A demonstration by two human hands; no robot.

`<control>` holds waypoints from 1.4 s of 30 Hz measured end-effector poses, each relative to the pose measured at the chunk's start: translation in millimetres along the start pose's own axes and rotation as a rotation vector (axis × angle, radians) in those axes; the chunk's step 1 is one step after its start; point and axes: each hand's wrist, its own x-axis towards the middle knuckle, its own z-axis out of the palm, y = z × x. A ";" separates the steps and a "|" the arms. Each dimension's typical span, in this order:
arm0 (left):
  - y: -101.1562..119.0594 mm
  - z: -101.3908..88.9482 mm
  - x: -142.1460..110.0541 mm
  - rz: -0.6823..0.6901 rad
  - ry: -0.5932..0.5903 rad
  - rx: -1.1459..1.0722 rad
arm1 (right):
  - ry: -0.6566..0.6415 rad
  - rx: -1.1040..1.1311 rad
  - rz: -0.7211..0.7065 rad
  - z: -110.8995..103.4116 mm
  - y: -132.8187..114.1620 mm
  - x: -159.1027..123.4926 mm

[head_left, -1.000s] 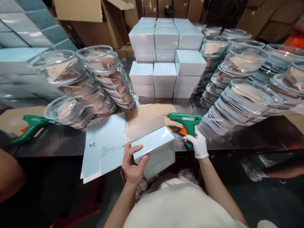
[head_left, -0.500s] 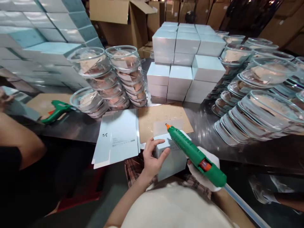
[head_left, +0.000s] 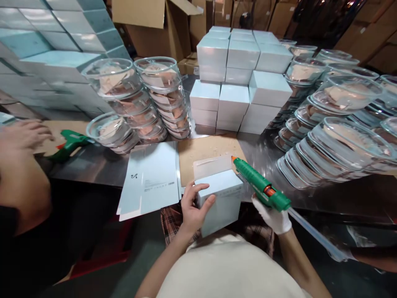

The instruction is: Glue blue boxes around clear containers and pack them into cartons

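My bare left hand grips the left end of a pale blue cardboard box, thumb and fingers bent round its edge. The box stands at the table's front edge, its far flap lifted open over a brown cardboard sheet. In my white-gloved right hand is a green glue gun with an orange nozzle. Its tip sits just beyond the box's far right corner, and a long translucent glue stick juts from its back end. Flat printed box blanks lie left of the box.
Stacked clear round containers stand behind the blanks. More clear containers fill the right side. White boxes are piled at the back. A co-worker's hand is at the left, near another green glue gun.
My right hand has carried the glue gun to the right, off the box's top. My left hand stays on the box. The co-worker's hand has come further into view.
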 end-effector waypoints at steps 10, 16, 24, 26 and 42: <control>3.7 -7.3 14.7 -0.164 0.007 -0.193 | -0.296 0.323 0.808 57.6 21.7 64.5; 1.4 -6.6 16.0 -0.134 -0.065 -0.284 | -0.266 0.324 0.507 30.4 -5.3 70.8; -5.7 10.3 17.5 -0.116 -0.004 -0.534 | -0.655 0.636 0.010 32.8 -31.8 78.0; -8.5 8.5 21.8 -0.071 -0.013 -0.623 | -0.768 0.581 -0.268 23.7 -29.0 78.3; 6.5 2.7 43.7 -0.371 0.261 -0.463 | -0.047 0.039 -0.579 36.2 -7.1 14.5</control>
